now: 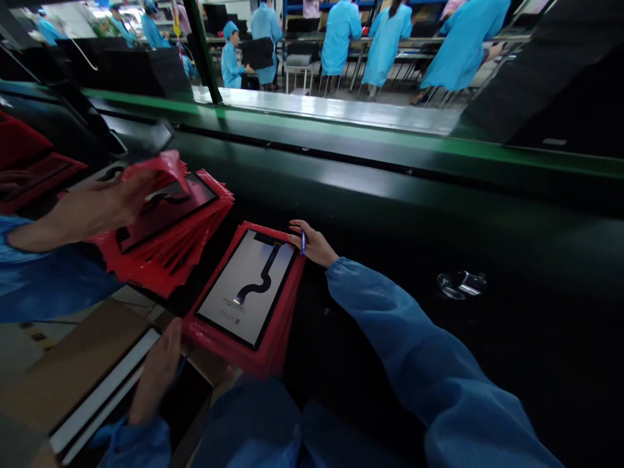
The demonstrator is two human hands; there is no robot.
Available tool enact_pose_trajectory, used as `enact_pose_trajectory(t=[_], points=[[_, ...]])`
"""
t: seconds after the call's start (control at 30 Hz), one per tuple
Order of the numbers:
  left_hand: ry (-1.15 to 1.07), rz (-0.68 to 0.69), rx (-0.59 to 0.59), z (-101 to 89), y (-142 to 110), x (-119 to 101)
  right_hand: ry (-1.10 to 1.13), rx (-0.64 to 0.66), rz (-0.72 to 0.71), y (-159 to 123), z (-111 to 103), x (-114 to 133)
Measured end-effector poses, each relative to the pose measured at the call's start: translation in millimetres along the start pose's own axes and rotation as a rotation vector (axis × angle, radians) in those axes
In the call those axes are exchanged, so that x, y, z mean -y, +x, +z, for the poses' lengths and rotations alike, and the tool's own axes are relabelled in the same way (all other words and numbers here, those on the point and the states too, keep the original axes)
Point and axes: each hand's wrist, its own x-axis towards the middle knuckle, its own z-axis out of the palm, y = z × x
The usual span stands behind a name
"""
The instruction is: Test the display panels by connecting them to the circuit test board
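A flat display panel (244, 286) with a white back, black border and curved black ribbon cable lies face-down on a stack of red plastic bags (219, 344). At the stack's upper right corner, my right hand (316, 246) has its fingers bent around a small blue stick-like thing (303, 242); its fingertips touch the bag edge. My left hand (163, 357) is beside the stack's lower left corner, fingers stretched and close together. Nothing shows in it, and whether it touches the bags is unclear.
At left, a co-worker's hand (97, 208) lifts red film over a fanned pile of red bags (160, 273) with panels. A cardboard box (82, 364) stands below left. Crumpled clear plastic (462, 285) lies on the dark belt. Beyond the green-edged rail (341, 127), people in blue coats work.
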Motion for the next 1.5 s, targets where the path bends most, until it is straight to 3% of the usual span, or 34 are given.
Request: enact_pose_trajectory(t=[0.13,0.3,0.47,0.6,0.77,0.9,0.97,1.07,1.17,1.27,1.37,1.5], points=[[0.025,0.05,-0.011,27.4,-20.1,-16.4,-0.005,0.053,-0.029,-4.2,16.9,-8.1],[-0.016,-0.104,0.086,24.5,-34.7,-36.1,0.018,0.052,-0.034,-0.4,22.6,-8.1],[-0.409,-0.395,0.34,27.8,-40.4,-55.9,0.042,-0.011,-0.001,-0.5,25.4,-4.6],[-0.601,-0.488,0.47,41.3,-44.4,-66.0,0.036,-0.072,0.011,-8.2,30.4,-4.2],[-0.7,-0.458,0.556,38.6,-37.2,-70.4,0.001,-0.082,0.014,-9.1,32.0,-1.1],[-0.624,-0.375,0.539,18.3,-24.1,-69.6,-0.061,-0.059,-0.03,-19.4,8.1,31.6],[-0.558,-0.347,0.492,5.6,-18.1,-66.1,-0.125,-0.016,-0.073,-42.1,-18.7,52.3],[-0.434,-0.295,0.438,-14.7,-12.5,-59.9,-0.508,0.18,-0.107,-102.0,-68.5,61.8],[-0.278,-0.197,0.335,-33.0,-7.1,-60.0,-0.774,0.078,-0.083,-177.0,-105.7,36.3],[-0.181,-0.08,0.182,-39.6,2.3,-76.5,-0.978,-0.009,-0.047,-239.3,-115.1,-0.6],[-0.107,0.154,0.206,-26.1,8.9,-114.4,-1.068,-0.138,-0.041,-274.4,-107.0,-25.0],[0.179,0.558,0.384,17.5,6.0,-173.7,-1.094,-0.268,-0.081,-302.8,-112.4,-41.7]])
